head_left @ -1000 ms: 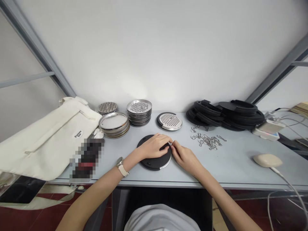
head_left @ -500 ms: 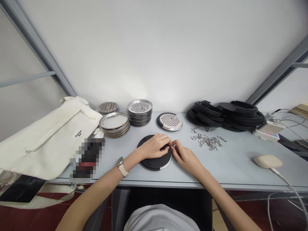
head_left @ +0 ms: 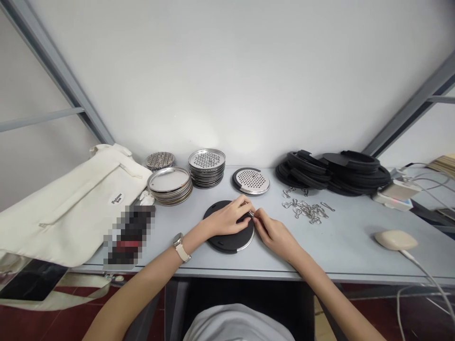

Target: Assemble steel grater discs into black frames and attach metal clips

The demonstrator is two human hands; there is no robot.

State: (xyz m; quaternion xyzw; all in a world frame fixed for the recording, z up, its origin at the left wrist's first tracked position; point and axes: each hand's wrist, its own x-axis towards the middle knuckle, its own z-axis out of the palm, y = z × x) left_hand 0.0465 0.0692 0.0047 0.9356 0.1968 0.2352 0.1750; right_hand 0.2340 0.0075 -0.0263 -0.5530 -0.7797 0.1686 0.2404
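Note:
A black round disc (head_left: 227,242) with a bright metal rim along its right side lies flat near the table's front edge. My left hand (head_left: 230,218) rests across it, fingers curled at its right edge and gripping there. At that same edge my right hand (head_left: 272,231) pinches a small metal wire clip (head_left: 250,214), mostly covered by fingertips. The clip touches or lies very close to the disc; which one I cannot tell. Several loose wire clips (head_left: 306,210) are scattered to the right. Behind the disc sits a round grater (head_left: 252,180) in a partial black rim.
At the back left stand stacks of metal grater plates (head_left: 206,168) and plain round plates (head_left: 169,184). Black round parts (head_left: 355,173) are piled at the back right. A white bag (head_left: 92,203) covers the left end; a cream corded device (head_left: 395,239) lies right.
The fingers of both hands have shifted slightly at the disc's right edge, and more of the metal clip shows between them. The disc and the surrounding piles stay where they were.

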